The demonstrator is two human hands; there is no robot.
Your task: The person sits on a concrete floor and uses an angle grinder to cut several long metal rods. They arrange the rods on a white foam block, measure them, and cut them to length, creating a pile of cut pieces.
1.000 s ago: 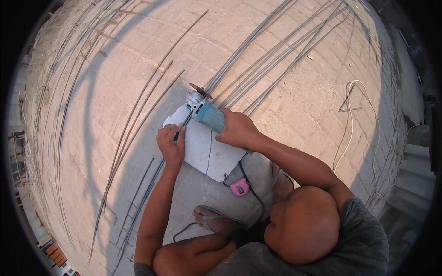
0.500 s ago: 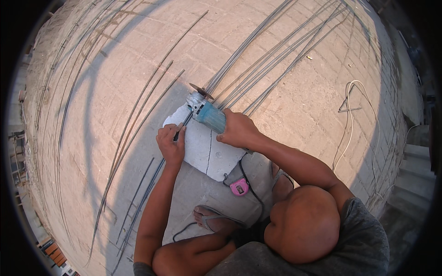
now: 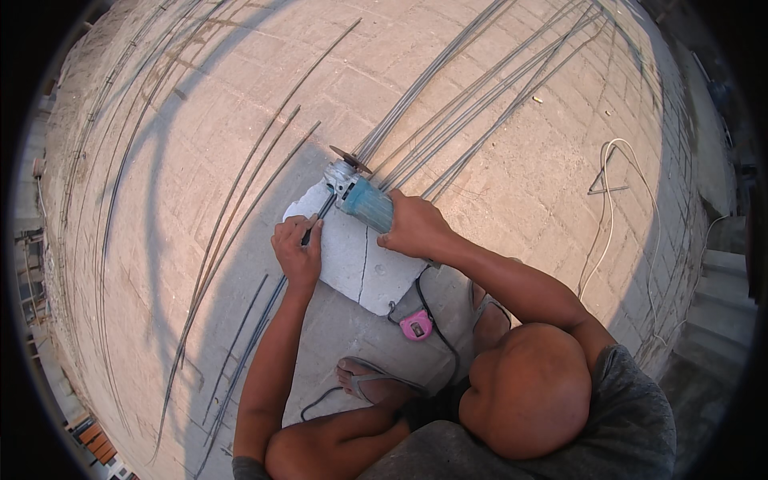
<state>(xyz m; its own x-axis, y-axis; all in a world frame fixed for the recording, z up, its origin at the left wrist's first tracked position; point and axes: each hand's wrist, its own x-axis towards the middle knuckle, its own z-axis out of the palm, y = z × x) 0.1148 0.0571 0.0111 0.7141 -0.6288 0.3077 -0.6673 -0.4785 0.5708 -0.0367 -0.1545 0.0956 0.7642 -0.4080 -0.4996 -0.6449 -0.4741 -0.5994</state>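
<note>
My right hand (image 3: pixel 418 226) is wrapped round the body of a teal angle grinder (image 3: pixel 370 206). Its cutting disc (image 3: pixel 350 158) sits at the far end, next to a bundle of long steel rods (image 3: pixel 400 109). My left hand (image 3: pixel 298 246) is closed round thin steel rods (image 3: pixel 326 207) just left of the grinder. They run from the lower left over a white slab (image 3: pixel 340 264) and pass under the grinder's head. A dark line crosses the slab. Whether the disc touches the rods cannot be made out.
A pink tape measure (image 3: pixel 416 326) lies near my feet, beside a black cord (image 3: pixel 453 354). More rods (image 3: pixel 240 180) lie on the paving to the left. A white cable (image 3: pixel 611 216) loops at the right, near a bent metal triangle (image 3: pixel 608 190) and concrete steps (image 3: pixel 724 298).
</note>
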